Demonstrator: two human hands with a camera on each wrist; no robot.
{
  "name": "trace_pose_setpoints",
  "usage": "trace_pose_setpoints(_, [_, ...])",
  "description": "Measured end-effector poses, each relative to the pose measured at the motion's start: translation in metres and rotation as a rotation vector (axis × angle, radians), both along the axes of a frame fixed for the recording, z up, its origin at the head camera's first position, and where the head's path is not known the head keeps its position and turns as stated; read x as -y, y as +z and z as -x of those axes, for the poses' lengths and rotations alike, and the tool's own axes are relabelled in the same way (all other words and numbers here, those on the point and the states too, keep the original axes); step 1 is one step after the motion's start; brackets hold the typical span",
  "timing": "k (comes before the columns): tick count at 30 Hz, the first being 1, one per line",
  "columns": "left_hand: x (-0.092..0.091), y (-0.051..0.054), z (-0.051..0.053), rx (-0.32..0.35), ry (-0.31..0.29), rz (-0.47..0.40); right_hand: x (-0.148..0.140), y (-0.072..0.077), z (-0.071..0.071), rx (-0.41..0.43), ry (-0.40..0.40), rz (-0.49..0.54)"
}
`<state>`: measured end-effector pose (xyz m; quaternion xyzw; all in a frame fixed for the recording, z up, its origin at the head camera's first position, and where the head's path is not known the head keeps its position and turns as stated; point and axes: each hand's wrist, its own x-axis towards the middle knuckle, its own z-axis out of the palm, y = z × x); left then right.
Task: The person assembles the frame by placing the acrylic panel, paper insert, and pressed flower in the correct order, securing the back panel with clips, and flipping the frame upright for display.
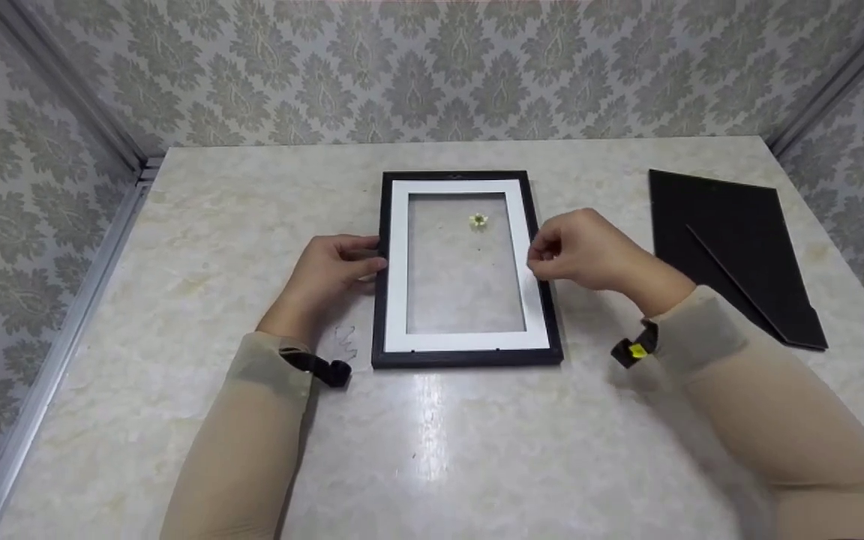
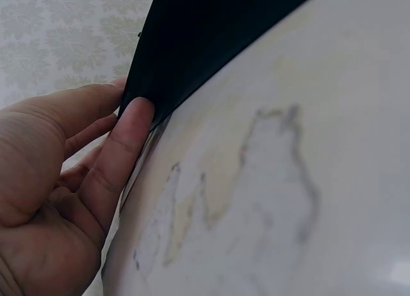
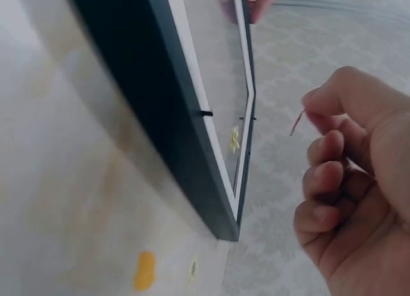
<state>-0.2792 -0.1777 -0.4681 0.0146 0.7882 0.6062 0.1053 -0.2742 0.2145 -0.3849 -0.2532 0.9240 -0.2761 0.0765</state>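
Observation:
A black picture frame (image 1: 469,358) with a white mat (image 1: 398,262) lies flat on the table. Inside its window, toward the upper right, sits a small pale yellow flower (image 1: 478,220), which also shows in the right wrist view (image 3: 235,139). My left hand (image 1: 334,266) touches the frame's left edge with thumb and fingers extended; the left wrist view shows these fingertips (image 2: 138,110) against the black side. Above the right edge, my right hand (image 1: 582,251) pinches a thin reddish strand (image 3: 296,124) between thumb and forefinger. Its other fingers are curled.
A black backing board (image 1: 732,225) with a hinged stand leg (image 1: 736,274) lies on the table at the right. Patterned walls (image 1: 417,67) enclose the table (image 1: 177,247) at the back and sides. Tiny dark specks show inside the frame's window.

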Motion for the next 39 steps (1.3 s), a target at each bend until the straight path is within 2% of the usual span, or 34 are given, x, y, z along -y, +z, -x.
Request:
trace_pose_setpoints(8, [0.000,0.000,0.000,-0.010,-0.005,0.015,0.063,0.009,0.030,-0.171,0.271,-0.099])
trace_pose_setpoints(13, [-0.006,-0.002,0.002,-0.005,0.002,-0.016,0.094,-0.001,0.044,-0.262,0.386,-0.259])
trace_pose_setpoints(18, [-0.012,-0.003,0.001,0.014,0.005,-0.070,0.113,-0.015,0.053,-0.365,0.515,-0.395])
trace_pose_setpoints(21, [-0.013,-0.002,0.002,-0.001,0.002,-0.065,0.119,-0.019,0.057,-0.428,0.578,-0.430])
trace_pose_setpoints(24, [-0.012,-0.001,0.002,-0.011,0.004,-0.057,0.122,-0.021,0.060,-0.450,0.612,-0.410])
trace_pose_setpoints(28, [-0.010,0.002,0.003,-0.003,0.007,-0.069,0.122,-0.022,0.062,-0.442,0.616,-0.333])
trace_pose_setpoints(31, [-0.010,0.002,0.003,0.005,0.002,-0.091,0.117,-0.021,0.062,-0.435,0.585,-0.283])
trace_pose_setpoints(34, [-0.008,0.001,0.002,0.011,0.009,-0.108,0.110,-0.020,0.060,-0.413,0.514,-0.198])
trace_pose_setpoints(39, [-0.002,-0.001,-0.002,0.020,0.019,-0.095,0.090,-0.019,0.050,-0.348,0.361,0.062])
